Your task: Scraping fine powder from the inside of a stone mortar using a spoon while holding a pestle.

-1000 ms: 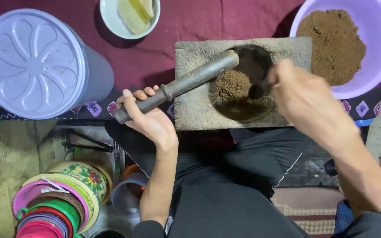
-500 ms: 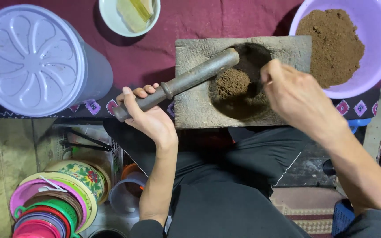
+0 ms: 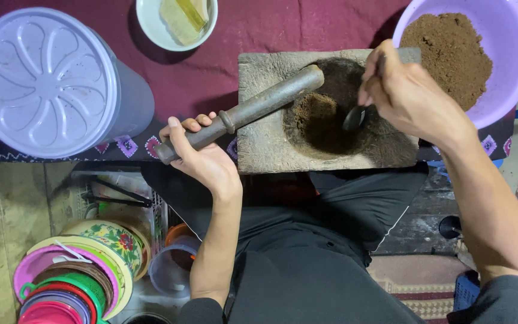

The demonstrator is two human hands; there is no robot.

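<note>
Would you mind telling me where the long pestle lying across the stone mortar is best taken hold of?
Probably at its narrow handle end, below the raised collar, where the left hand grips it. The pestle slants from the mortar's hollow down past its left edge, so that end overhangs freely. Come from the near left side; the thick head rests by the brown powder.

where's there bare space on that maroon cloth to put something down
The widest bare patch of maroon cloth lies between the small white bowl and the purple basin, above the stone mortar. A narrower strip runs between the lidded tub and the mortar, under the bowl. The right side is crowded: mortar, basin, right hand.
</note>
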